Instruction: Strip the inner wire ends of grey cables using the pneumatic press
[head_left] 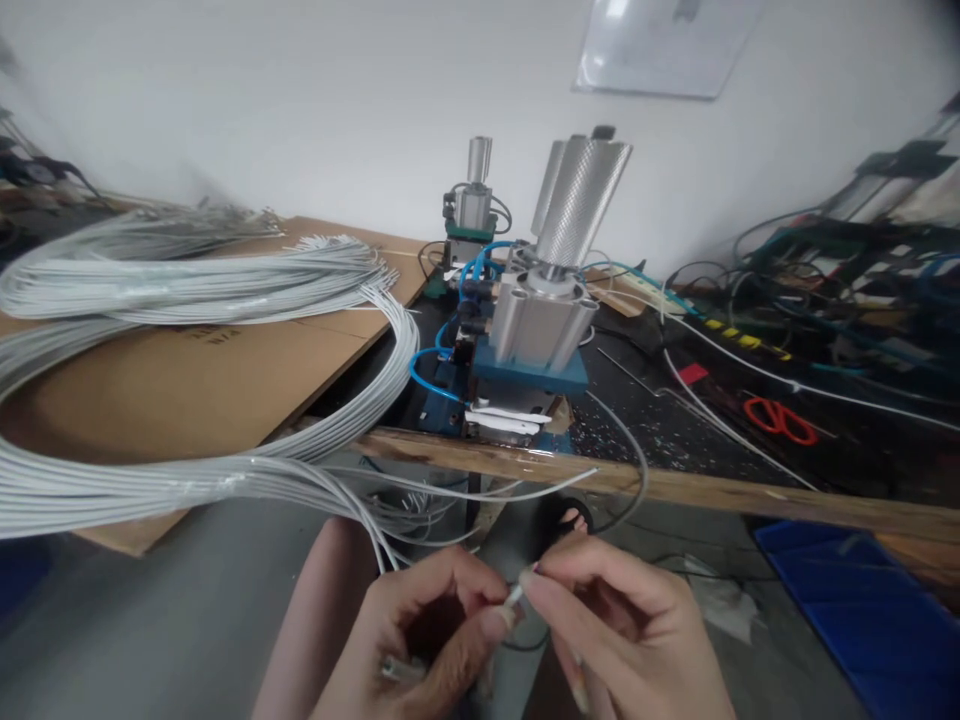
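- Black wood-edged bench [712, 492], coiled pale-grey cable bundles [225, 290] at left
- Left hand [390, 610], right hand [660, 640]: fingertips pinched on thin white cable end [515, 595], before bench
- One end mid-handling; I can't tell how many done

lt soft, dim-ish | glare: wall sheet [664, 50] | edges blurry, warped

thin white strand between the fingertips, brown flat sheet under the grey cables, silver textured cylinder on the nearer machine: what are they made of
Thin white strand: probably smooth plastic, going by its pale surface; too small to be sure.
Brown flat sheet: likely matte cardboard, with dark printed lettering.
Silver textured cylinder: apparently bare metal, its crosshatched surface shining.
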